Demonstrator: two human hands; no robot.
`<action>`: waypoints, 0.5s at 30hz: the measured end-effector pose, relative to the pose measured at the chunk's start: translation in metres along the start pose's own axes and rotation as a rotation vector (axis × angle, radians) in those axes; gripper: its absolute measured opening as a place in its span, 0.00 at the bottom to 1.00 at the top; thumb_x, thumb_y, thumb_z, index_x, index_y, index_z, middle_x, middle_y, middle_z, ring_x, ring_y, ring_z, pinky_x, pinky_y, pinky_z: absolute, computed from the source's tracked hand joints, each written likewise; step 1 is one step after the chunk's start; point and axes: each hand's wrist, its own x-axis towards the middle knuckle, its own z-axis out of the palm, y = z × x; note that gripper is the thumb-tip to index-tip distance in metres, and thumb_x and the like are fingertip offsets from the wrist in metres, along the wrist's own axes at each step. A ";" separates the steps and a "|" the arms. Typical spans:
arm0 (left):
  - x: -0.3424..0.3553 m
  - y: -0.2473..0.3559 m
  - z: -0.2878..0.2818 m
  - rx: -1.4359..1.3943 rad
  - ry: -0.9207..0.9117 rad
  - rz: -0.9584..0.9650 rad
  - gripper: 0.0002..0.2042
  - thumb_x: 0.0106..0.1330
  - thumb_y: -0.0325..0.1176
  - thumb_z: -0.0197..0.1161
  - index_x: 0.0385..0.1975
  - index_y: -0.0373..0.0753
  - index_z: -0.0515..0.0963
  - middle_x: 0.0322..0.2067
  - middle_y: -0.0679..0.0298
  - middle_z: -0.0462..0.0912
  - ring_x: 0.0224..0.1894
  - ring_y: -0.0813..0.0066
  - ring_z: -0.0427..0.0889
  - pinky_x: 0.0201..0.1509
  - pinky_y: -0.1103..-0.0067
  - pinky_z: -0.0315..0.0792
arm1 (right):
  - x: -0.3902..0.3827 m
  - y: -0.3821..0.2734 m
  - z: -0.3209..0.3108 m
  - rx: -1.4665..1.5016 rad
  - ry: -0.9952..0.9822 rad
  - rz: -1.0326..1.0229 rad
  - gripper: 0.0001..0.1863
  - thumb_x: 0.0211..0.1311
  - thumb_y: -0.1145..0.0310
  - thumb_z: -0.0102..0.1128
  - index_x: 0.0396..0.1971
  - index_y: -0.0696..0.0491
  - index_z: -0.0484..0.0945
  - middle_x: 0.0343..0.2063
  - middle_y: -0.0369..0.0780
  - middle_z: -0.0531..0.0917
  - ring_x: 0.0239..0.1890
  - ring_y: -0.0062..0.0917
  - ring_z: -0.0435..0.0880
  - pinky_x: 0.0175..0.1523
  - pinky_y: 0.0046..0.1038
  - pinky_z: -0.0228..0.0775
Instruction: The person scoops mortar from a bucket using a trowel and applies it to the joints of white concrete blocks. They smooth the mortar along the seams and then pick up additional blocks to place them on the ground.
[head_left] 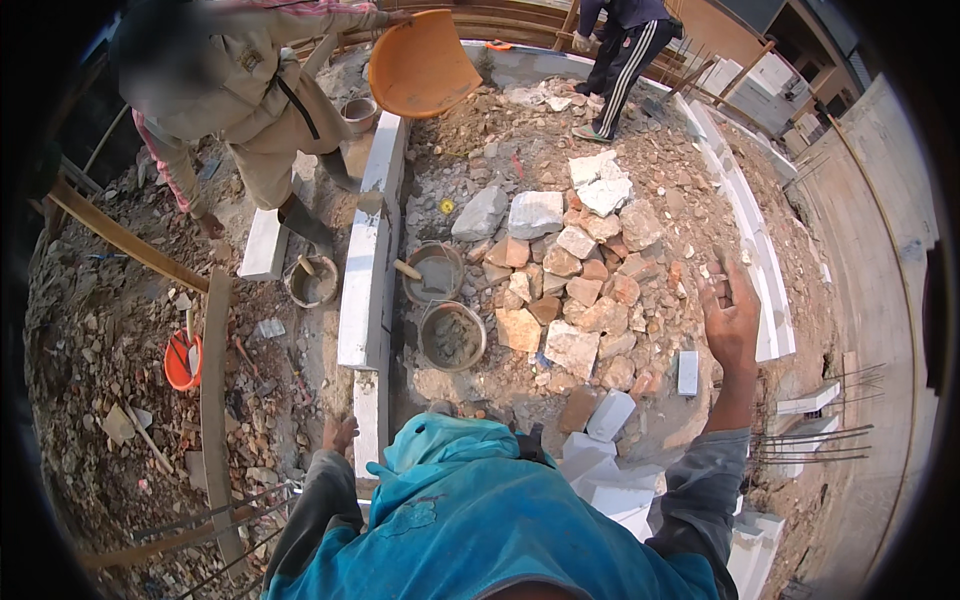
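My right hand (732, 318) is raised over the rubble on the right, its fingers loosely bent and apart with nothing between them. Low on the left, my left hand (341, 433) hangs beside the low white block wall (360, 325); its fingers are spread and hold nothing, and I cannot tell if they touch the blocks. Right of that wall stand a bucket of wet mortar (452, 336) and a second bucket (434, 273) with a wooden-handled tool in it. Broken stones and bricks (585, 265) are heaped in front of me. A small white block (687, 373) lies below my right hand.
A co-worker (240, 90) at upper left grips an orange tub (420, 65); another person (630, 60) stands at the far end. White blocks (612, 478) lie close to my body. Steel rods (815, 442) jut out at right. A plank (217, 400) stands at left.
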 end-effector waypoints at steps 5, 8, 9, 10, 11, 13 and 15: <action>0.025 0.000 0.002 0.019 -0.017 0.112 0.17 0.63 0.37 0.58 0.45 0.31 0.77 0.30 0.58 0.84 0.30 0.70 0.85 0.27 0.77 0.76 | -0.040 0.024 0.013 0.146 -0.015 0.356 0.23 0.64 0.68 0.59 0.59 0.55 0.72 0.39 0.39 0.79 0.30 0.19 0.74 0.37 0.23 0.71; 0.026 0.016 0.012 0.022 -0.056 0.094 0.22 0.60 0.36 0.60 0.51 0.27 0.75 0.31 0.55 0.85 0.30 0.70 0.86 0.28 0.76 0.77 | -0.077 0.048 0.012 0.317 -0.014 0.523 0.21 0.64 0.67 0.58 0.55 0.58 0.75 0.31 0.40 0.81 0.27 0.21 0.76 0.37 0.26 0.73; 0.031 0.015 0.015 0.035 -0.063 0.105 0.23 0.59 0.35 0.60 0.52 0.26 0.74 0.32 0.53 0.85 0.30 0.69 0.86 0.29 0.76 0.77 | -0.096 0.073 0.018 0.333 -0.012 0.543 0.19 0.65 0.66 0.58 0.53 0.59 0.76 0.30 0.39 0.80 0.26 0.20 0.76 0.36 0.25 0.73; 0.037 0.010 0.016 0.050 -0.063 0.112 0.25 0.57 0.34 0.60 0.53 0.26 0.73 0.32 0.52 0.85 0.30 0.69 0.86 0.30 0.75 0.77 | -0.114 0.093 0.025 0.355 -0.015 0.562 0.17 0.66 0.66 0.57 0.51 0.60 0.77 0.29 0.38 0.80 0.25 0.19 0.75 0.35 0.25 0.72; 0.042 0.003 0.012 0.070 -0.053 0.115 0.27 0.56 0.34 0.60 0.55 0.25 0.72 0.33 0.50 0.85 0.30 0.68 0.86 0.30 0.75 0.78 | -0.129 0.106 0.032 0.277 -0.038 0.561 0.16 0.66 0.65 0.57 0.48 0.60 0.78 0.28 0.38 0.79 0.26 0.19 0.75 0.34 0.24 0.72; 0.043 0.004 0.009 0.133 -0.039 0.103 0.27 0.52 0.31 0.61 0.54 0.25 0.73 0.29 0.50 0.85 0.29 0.67 0.86 0.33 0.72 0.78 | -0.160 0.122 0.040 0.101 -0.079 0.560 0.14 0.67 0.65 0.57 0.42 0.61 0.80 0.25 0.36 0.78 0.26 0.18 0.75 0.32 0.22 0.70; 0.038 0.019 0.012 0.245 -0.028 0.110 0.26 0.52 0.31 0.61 0.53 0.27 0.75 0.26 0.52 0.85 0.28 0.66 0.86 0.34 0.72 0.78 | -0.189 0.128 0.048 0.235 0.063 0.710 0.13 0.66 0.65 0.58 0.38 0.61 0.80 0.24 0.35 0.78 0.25 0.18 0.74 0.31 0.23 0.69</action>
